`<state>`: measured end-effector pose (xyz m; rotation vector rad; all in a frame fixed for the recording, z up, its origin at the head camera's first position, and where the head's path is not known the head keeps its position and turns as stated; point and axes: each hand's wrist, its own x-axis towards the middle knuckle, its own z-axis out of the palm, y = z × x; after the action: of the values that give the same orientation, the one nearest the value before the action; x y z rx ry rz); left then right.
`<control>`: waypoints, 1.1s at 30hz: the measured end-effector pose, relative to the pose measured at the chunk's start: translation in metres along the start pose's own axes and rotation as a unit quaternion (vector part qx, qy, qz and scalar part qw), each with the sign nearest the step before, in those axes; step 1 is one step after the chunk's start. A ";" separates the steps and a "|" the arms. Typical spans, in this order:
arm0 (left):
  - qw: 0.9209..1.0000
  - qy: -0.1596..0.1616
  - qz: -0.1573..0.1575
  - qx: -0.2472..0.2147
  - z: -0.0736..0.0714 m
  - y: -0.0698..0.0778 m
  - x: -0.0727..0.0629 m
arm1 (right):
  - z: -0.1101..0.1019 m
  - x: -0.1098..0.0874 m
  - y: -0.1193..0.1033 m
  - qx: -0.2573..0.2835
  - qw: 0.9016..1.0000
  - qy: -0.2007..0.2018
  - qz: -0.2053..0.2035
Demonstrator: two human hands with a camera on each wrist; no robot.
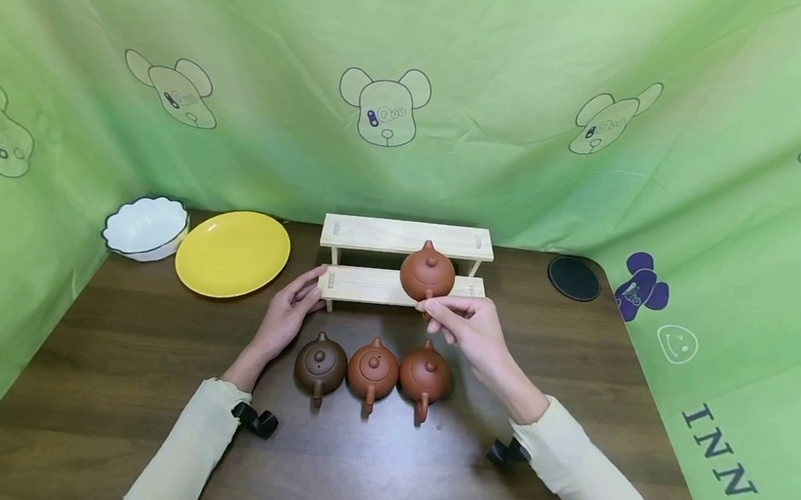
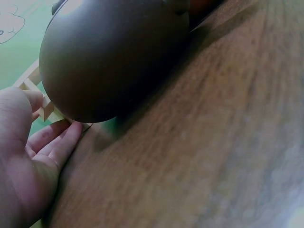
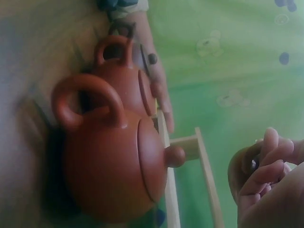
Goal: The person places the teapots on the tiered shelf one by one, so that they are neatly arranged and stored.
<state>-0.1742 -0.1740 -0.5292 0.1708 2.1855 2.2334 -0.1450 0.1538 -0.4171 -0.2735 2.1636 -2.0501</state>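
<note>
My right hand (image 1: 468,331) pinches the handle of a reddish-brown clay teapot (image 1: 427,272), holding it over the right part of the lower board of a two-tier wooden stand (image 1: 362,285). Whether its base touches the board cannot be told. At the left end of that board, my left hand (image 1: 283,315) holds the edge between thumb and fingers. In front of the stand, a dark brown teapot (image 1: 320,364), an orange-brown teapot (image 1: 372,371) and a red-brown teapot (image 1: 424,375) stand in a row, handles toward me. The dark teapot (image 2: 109,57) partly hides the stand in the left wrist view.
A white scalloped bowl (image 1: 148,228) and a yellow plate (image 1: 231,255) lie at the back left of the wooden table (image 1: 110,383). At the back right is a round black coaster (image 1: 574,278). A green printed cloth (image 1: 272,159) encloses the back and sides.
</note>
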 end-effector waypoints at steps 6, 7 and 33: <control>1.000 0.002 -0.003 0.001 0.000 0.000 0.001 | 0.007 0.020 -0.001 0.013 1.000 0.008 -0.018; 1.000 0.002 -0.002 -0.001 0.001 0.000 0.001 | 0.008 0.022 -0.002 0.015 1.000 0.010 -0.021; 1.000 0.000 0.002 0.006 0.000 -0.001 0.000 | 0.052 0.076 -0.018 0.052 0.999 0.003 0.014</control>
<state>-0.1744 -0.1742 -0.5302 0.1772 2.2009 2.2226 -0.2061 0.0843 -0.4007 -0.2219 2.0435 -2.1425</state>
